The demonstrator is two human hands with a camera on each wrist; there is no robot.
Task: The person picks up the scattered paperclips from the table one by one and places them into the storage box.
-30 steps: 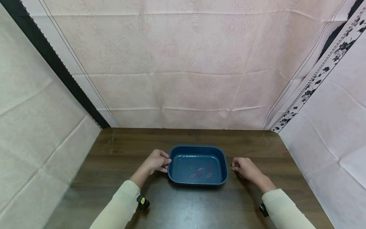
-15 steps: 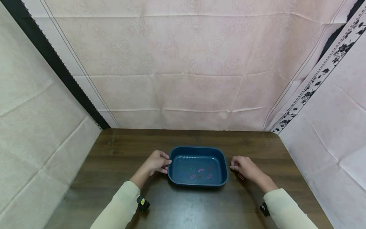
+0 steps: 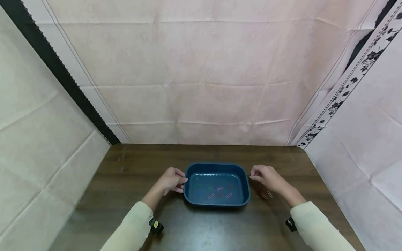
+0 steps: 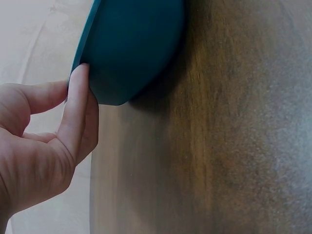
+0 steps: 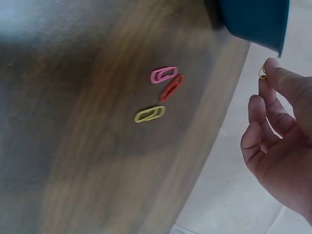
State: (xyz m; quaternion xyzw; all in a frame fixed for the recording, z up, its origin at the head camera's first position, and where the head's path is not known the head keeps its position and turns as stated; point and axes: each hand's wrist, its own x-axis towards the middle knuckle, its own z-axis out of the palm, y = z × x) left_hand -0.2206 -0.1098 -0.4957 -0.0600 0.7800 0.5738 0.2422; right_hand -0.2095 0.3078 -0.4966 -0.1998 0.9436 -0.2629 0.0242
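A dark blue rectangular tray (image 3: 216,176) stands on the wooden table with several small coloured paper clips inside, such as a pink paper clip (image 3: 229,195). My left hand (image 3: 173,180) pinches the tray's left rim between thumb and fingers, as the left wrist view shows up close. On the other side, my right hand (image 3: 268,178) is raised just off the tray's right rim. Its thumb and index finger pinch a yellow paper clip (image 5: 263,73). Below that hand lie a pink paper clip (image 5: 164,74), a red paper clip (image 5: 171,87) and another yellow paper clip (image 5: 149,114).
Brown wooden tabletop (image 3: 201,230) surrounds the tray. Pale cloth (image 3: 194,69) hangs behind the table, and more cloth flanks it on the left and right. A black camera (image 3: 156,226) is strapped to the left wrist.
My right hand has lifted and moved slightly away from me and toward the tray, carrying the yellow paper clip. The clips beneath it are now more exposed. My left hand keeps its hold.
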